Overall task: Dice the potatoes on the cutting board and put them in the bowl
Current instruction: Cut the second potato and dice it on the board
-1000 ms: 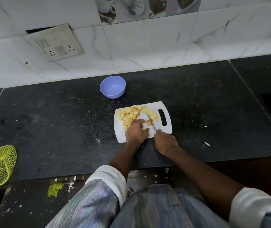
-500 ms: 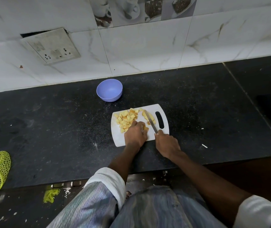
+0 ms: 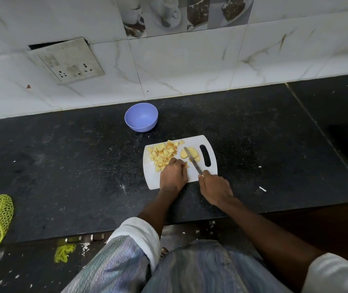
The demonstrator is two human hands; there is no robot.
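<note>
Fingers (image 3: pixel 182 166) of left hand (image 3: pixel 173 176) curled down on cutting board (image 3: pixel 154 180), apparently pinning a small potato piece, diced potatoes (image 3: pixel 162 155) heaped just beyond them to keep the cutting spot free. Right hand (image 3: pixel 215 189) closed around knife (image 3: pixel 192 159) handle, blade angled past left fingertips across potato slices (image 3: pixel 190 154), probably lined up for the next cut. Bowl (image 3: pixel 141 117) apart beyond the board, seemingly without dice yet.
</note>
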